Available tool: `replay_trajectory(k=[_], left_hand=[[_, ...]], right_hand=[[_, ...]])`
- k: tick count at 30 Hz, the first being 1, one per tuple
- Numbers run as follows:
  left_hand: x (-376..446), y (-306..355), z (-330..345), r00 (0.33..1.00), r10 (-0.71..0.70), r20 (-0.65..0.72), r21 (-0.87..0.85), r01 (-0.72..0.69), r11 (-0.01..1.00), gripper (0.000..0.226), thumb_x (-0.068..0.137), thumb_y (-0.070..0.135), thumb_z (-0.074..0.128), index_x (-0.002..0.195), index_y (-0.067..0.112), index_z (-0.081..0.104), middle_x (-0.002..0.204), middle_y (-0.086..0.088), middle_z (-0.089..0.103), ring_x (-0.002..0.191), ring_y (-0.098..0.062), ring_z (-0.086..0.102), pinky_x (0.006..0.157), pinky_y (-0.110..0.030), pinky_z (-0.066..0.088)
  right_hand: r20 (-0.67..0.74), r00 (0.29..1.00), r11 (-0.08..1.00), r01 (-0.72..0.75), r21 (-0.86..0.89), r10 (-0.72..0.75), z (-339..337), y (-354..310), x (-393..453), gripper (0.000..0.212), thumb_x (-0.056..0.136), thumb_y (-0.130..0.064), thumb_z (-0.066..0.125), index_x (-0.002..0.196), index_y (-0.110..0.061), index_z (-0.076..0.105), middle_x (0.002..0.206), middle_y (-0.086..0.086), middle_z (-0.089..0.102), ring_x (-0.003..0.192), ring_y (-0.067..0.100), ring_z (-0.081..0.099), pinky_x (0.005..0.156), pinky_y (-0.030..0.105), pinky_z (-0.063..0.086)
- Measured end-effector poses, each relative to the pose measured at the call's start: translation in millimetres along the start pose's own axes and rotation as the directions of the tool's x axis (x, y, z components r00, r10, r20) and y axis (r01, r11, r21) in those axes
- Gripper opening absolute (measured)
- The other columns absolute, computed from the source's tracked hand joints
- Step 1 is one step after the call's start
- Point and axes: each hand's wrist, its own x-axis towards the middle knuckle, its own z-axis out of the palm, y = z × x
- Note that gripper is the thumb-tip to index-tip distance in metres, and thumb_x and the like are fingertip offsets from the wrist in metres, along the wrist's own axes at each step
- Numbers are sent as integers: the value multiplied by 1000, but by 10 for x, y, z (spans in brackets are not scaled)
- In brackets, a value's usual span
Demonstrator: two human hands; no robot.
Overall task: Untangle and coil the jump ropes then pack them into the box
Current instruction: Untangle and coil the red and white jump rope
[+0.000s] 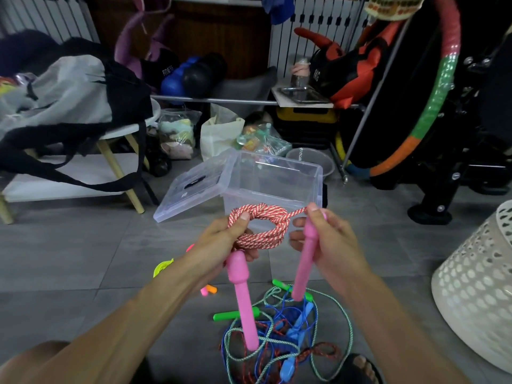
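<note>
A red-and-white jump rope (263, 214) is wound into a small coil in front of me. My left hand (224, 239) grips the coil, and one pink handle (242, 295) hangs down below it. My right hand (324, 239) holds the other pink handle (304, 261) upright, pinching the rope's end at its top. Just behind the coil stands a clear plastic box (291, 176), open, with its lid (194, 187) leaning at its left. On the floor below lies a tangle of ropes (277, 336): green, blue and dark red cords with green and blue handles.
A white perforated basket (476, 295) lies tilted at the right. A low white table (69, 173) with bags on it stands at the left. A hula hoop (432, 101) and exercise gear fill the back right. Small neon handles (163, 266) lie on the grey tiles. My sandalled foot (360, 367) is beside the tangle.
</note>
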Motion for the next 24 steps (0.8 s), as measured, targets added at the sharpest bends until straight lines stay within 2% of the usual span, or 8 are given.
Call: replay_trajectory(k=[2,5,9,12,15,18,21,24], left_hand=[[-64,5,35,995,-51,82,-105,60,993,30,91,28,50,77,2,53,56,-9,58,43,-18,59,43,-23,48],[-166,-60,78,988,-34,153,-144,56,988,26,87,27,53,80,3,60,62,-7,62,47,-15,60,44,-23,49],[-76,-152,-68,993,-55,-100,-125,42,991,24,94,26,54,77,8,57,58,-4,58,45,-16,57,50,-28,50],[13,-179,-324,986,-62,-156,-141,40,989,24,93,28,56,81,7,54,60,-4,55,46,-18,56,57,-31,51],[-1,-311,-649,988,-100,-116,-88,90,992,22,90,27,61,85,6,57,70,-12,59,49,-21,57,52,-29,50],[-47,-531,-971,986,-146,-81,47,150,988,33,69,36,73,85,9,64,69,-11,66,49,-20,57,48,-26,47],[3,-820,-1325,965,-237,-114,189,255,948,28,79,32,71,89,7,64,73,-14,64,45,-16,53,47,-22,44],[100,-1152,-1640,966,-254,-58,290,259,921,43,69,46,73,98,16,63,83,-8,64,57,-15,54,53,-24,48]], right_hand=[[20,992,977,-126,170,125,119,82,22,15,95,-16,54,92,-2,61,87,19,64,78,30,61,81,47,54],[69,990,985,-129,113,122,287,232,30,22,97,-20,46,88,-6,61,88,19,63,83,31,59,79,42,50],[150,975,986,-168,12,165,408,266,45,48,95,-53,38,89,-14,66,88,9,67,79,21,60,77,38,47],[272,958,977,-34,-212,93,531,373,44,27,92,-41,55,87,-17,68,85,4,68,77,18,61,74,40,50],[295,953,958,23,-287,66,732,606,96,20,92,-30,58,84,-16,72,81,-2,73,78,14,67,77,35,54],[325,939,930,14,-366,114,939,912,223,26,93,-29,57,78,-18,75,82,4,75,79,17,69,77,34,54],[335,903,898,-108,-427,268,1071,1378,348,28,94,-31,57,77,-20,75,75,1,72,66,11,64,59,22,50],[321,845,827,-223,-517,428,1107,1909,536,31,93,-29,58,95,-2,72,88,8,70,78,15,58,70,29,44]])
